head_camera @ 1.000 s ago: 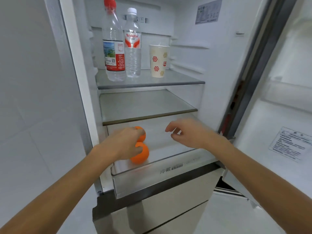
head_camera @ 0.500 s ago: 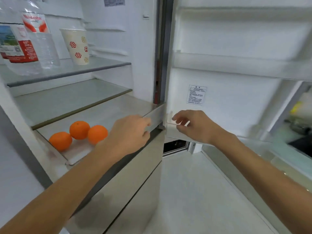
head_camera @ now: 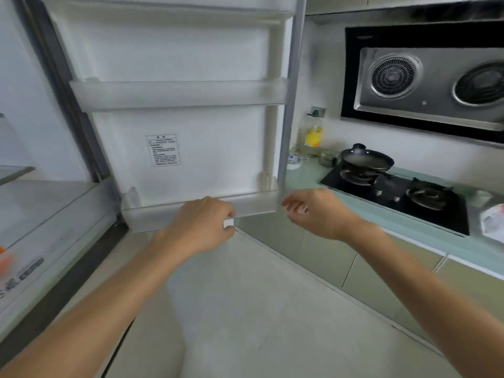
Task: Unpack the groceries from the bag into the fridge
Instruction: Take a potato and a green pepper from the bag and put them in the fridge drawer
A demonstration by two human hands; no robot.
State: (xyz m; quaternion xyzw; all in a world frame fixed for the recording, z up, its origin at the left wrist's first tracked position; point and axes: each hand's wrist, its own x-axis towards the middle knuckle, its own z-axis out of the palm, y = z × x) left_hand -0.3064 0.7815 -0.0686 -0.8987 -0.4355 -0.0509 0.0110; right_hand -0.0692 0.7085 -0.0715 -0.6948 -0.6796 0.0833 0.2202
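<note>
The fridge's open door [head_camera: 191, 64] fills the middle of the view, with a see-through lower door bin [head_camera: 253, 205]. My left hand [head_camera: 201, 225] hovers in front of that bin, fingers loosely curled, holding nothing. My right hand [head_camera: 319, 214] hangs just past the door's right edge, fingers relaxed, also holding nothing. At the far left the pulled-out fridge drawer [head_camera: 41, 241] shows, with a blurred orange patch of fruit [head_camera: 2, 257] at the frame edge. A white crumpled bag [head_camera: 493, 222] lies on the counter at the far right, partly cut off.
A pale green counter [head_camera: 305, 175] runs along the right with a black gas hob [head_camera: 395, 197], a dark pan [head_camera: 366, 159], an oil bottle [head_camera: 313, 135] and a range hood [head_camera: 431, 77] above. Cabinet fronts [head_camera: 327, 257] stand below. Pale floor [head_camera: 245, 309] lies underneath.
The view has swung right from the fridge shelves to the door and the counter. My left hand let go of the oranges in the drawer and both hands moved right.
</note>
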